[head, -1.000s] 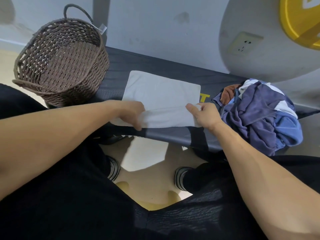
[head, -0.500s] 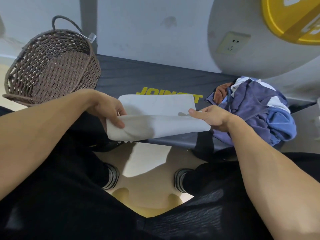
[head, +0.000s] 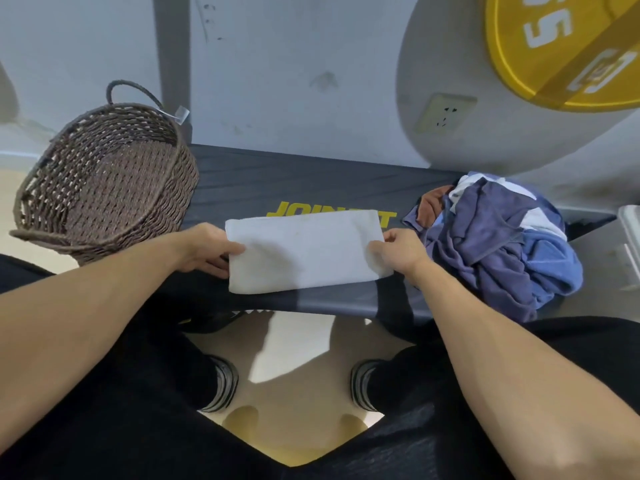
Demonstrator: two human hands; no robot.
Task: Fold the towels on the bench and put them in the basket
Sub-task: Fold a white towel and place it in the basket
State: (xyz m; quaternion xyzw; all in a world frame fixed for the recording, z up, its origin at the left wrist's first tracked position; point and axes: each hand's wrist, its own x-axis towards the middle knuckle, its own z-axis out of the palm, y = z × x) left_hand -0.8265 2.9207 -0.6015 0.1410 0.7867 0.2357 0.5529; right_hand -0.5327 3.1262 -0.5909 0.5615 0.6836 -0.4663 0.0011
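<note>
White towel (head: 304, 251) folded on bench (head: 311, 174) | left hand (head: 207, 249), right hand (head: 398, 252) grip pinching its ends

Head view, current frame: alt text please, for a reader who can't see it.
A person's left hand and right hand hold the ends of a white towel folded on a dark bench. An empty wicker basket stands left, a pile of blue cloths right.

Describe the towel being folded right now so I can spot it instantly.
Find the dark bench against the wall. At its middle, between the wicker basket and a heap of blue cloths, lies the white towel, one hand at each end. It alone is flat, plain white.
</note>
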